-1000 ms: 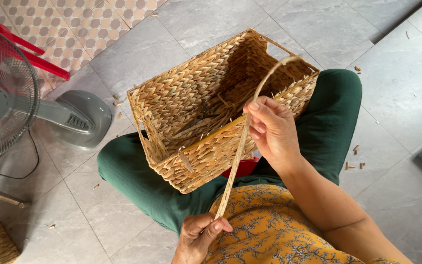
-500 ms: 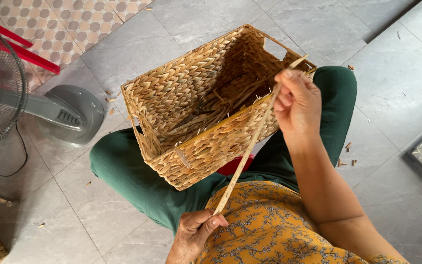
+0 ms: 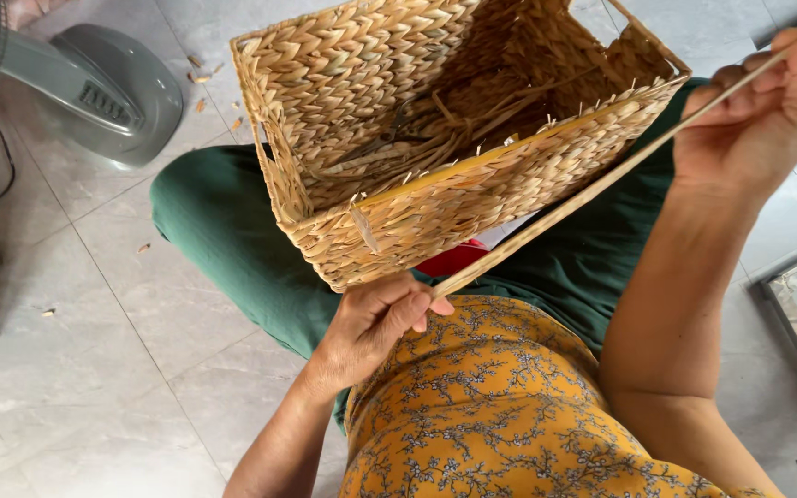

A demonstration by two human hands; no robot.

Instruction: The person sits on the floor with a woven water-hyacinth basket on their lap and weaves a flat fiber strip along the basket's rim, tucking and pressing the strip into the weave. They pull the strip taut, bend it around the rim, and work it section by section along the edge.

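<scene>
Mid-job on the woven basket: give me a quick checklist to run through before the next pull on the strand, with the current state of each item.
1. Left hand gripping the lower end of the strand: ok, fingers closed around it.
2. Right hand holding the upper end: ok, pinched between the fingers.
3. Strand taut and straight between the hands: ok, no visible slack or kink.
4. Basket steady: ok, it rests tilted on the lap over the green trousers.
5. Where the strand is anchored in the weave: cannot tell, no entry point shows.
6. Loose strands inside the basket out of the way: cannot tell, they lie tangled at the bottom.
</scene>
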